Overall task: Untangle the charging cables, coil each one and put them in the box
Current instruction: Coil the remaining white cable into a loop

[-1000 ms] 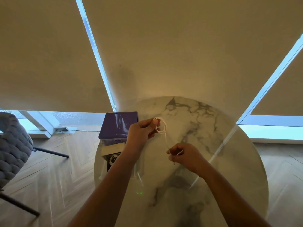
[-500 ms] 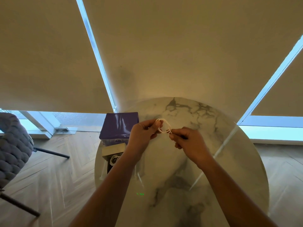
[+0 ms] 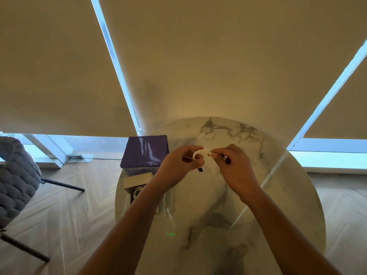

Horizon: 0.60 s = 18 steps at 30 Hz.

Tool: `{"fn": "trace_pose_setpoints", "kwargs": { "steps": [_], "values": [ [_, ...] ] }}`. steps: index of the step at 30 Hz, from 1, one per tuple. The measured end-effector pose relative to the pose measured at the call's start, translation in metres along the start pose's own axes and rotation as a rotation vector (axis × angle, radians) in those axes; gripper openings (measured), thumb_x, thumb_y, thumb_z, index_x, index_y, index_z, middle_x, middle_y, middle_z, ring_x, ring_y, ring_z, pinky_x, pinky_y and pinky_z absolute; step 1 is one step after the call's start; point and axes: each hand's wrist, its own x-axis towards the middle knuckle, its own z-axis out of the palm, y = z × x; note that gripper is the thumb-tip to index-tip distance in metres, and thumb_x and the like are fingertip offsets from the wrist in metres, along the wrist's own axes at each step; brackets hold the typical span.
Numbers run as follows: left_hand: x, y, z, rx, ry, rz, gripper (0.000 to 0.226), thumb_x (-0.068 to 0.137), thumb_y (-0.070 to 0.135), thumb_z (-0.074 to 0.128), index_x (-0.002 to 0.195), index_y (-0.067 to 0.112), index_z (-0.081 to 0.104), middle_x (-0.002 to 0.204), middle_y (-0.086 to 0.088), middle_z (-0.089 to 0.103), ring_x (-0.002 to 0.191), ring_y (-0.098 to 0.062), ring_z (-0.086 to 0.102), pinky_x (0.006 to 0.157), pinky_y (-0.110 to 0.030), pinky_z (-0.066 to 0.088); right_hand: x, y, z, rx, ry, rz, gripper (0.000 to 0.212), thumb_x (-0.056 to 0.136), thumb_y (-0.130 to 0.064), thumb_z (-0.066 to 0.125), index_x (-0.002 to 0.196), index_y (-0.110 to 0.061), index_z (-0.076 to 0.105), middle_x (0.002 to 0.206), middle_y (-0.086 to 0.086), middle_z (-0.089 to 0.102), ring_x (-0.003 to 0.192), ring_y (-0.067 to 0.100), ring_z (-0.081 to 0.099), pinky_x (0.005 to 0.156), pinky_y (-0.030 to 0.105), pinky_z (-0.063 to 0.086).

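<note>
We hold the thin white charging cable [image 3: 203, 156], wound into a small coil, above the round marble surface [image 3: 258, 195], just right of the purple box [image 3: 144, 151]. Left hand [image 3: 178, 167] and right hand [image 3: 236, 169] pinch opposite sides, apparently keeping the loops together. The coil faces us; its dark plug [image 3: 201, 169] hangs downward.

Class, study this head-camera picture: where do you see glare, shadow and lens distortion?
Head view: glare streaks cross the marble table and the purple box lid; both hands, left hand and right hand, throw soft shadows below; the wide lens splays the window frames outward.
</note>
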Motion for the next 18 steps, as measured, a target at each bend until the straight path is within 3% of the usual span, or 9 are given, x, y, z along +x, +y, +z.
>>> {"fn": "trace_pose_setpoints", "kwargs": {
  "steps": [4, 7, 13, 18],
  "values": [
    [0.000, 0.013, -0.002, -0.048, 0.080, 0.006, 0.005, 0.087, 0.037, 0.065, 0.088, 0.041, 0.067, 0.076, 0.023, 0.067, 0.075, 0.014, 0.061, 0.068, -0.001, 0.044, 0.001, 0.000, 0.003, -0.119, -0.033, -0.108, 0.016, 0.092, -0.026, 0.062, 0.103, -0.025, 0.074, 0.087, -0.008, 0.054, 0.085, 0.008, 0.047, 0.069, 0.014, 0.036],
    [0.000, 0.015, -0.003, -0.094, 0.134, -0.018, 0.012, 0.084, 0.036, 0.068, 0.074, 0.043, 0.067, 0.065, 0.016, 0.068, 0.067, 0.009, 0.062, 0.064, -0.003, 0.046, 0.003, 0.000, 0.004, -0.101, -0.040, -0.171, 0.018, 0.092, -0.025, 0.062, 0.105, -0.023, 0.073, 0.085, -0.007, 0.054, 0.084, 0.009, 0.048, 0.069, 0.014, 0.036],
    [-0.002, 0.015, -0.007, -0.394, 0.130, -0.105, 0.008, 0.080, 0.021, 0.072, 0.085, 0.026, 0.075, 0.073, -0.003, 0.073, 0.071, -0.009, 0.068, 0.070, -0.018, 0.055, 0.002, 0.014, 0.008, -0.125, -0.015, -0.209, 0.022, 0.094, -0.018, 0.058, 0.112, -0.019, 0.071, 0.092, -0.004, 0.057, 0.085, 0.009, 0.051, 0.076, 0.015, 0.039],
    [-0.005, 0.018, -0.008, -0.529, 0.099, -0.174, 0.015, 0.084, 0.011, 0.068, 0.098, 0.009, 0.073, 0.068, 0.001, 0.073, 0.064, -0.005, 0.068, 0.062, -0.015, 0.053, -0.004, 0.026, 0.019, -0.071, -0.074, -0.058, 0.015, 0.094, -0.020, 0.059, 0.102, -0.016, 0.072, 0.089, -0.005, 0.055, 0.075, 0.001, 0.049, 0.068, 0.006, 0.036]
  ]
}}
